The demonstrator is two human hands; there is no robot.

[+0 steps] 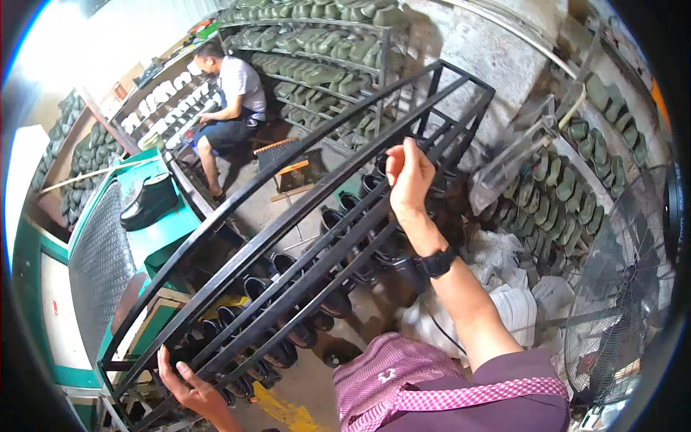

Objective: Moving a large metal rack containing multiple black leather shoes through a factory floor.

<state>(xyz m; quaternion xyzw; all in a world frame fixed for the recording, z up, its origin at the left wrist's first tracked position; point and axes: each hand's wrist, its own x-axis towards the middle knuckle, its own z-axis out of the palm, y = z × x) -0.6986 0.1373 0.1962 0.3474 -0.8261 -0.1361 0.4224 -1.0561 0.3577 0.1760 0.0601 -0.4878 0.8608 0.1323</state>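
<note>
A long black metal shoe rack (277,209) stretches diagonally across the view before me, from lower left to upper right. Several dark shoes (255,288) sit in rows on its lower bars. At the rack's near left end is my left hand (193,394), its thumb and fingers apart, against the bars. I cannot see it wrapped round any of them. My right hand (412,180), with a dark watch on the wrist, is raised in front of the rack's far right part. Its fingers are loosely bent, the thumb stands apart, and nothing shows in it.
A single black shoe (150,201) stands on a green machine (165,234) at left. Beyond the rack, a seated person (234,93) works beside shelves. Green shoe lasts (317,68) fill racks behind. On the right are a large fan (622,288) and white sacks (504,302).
</note>
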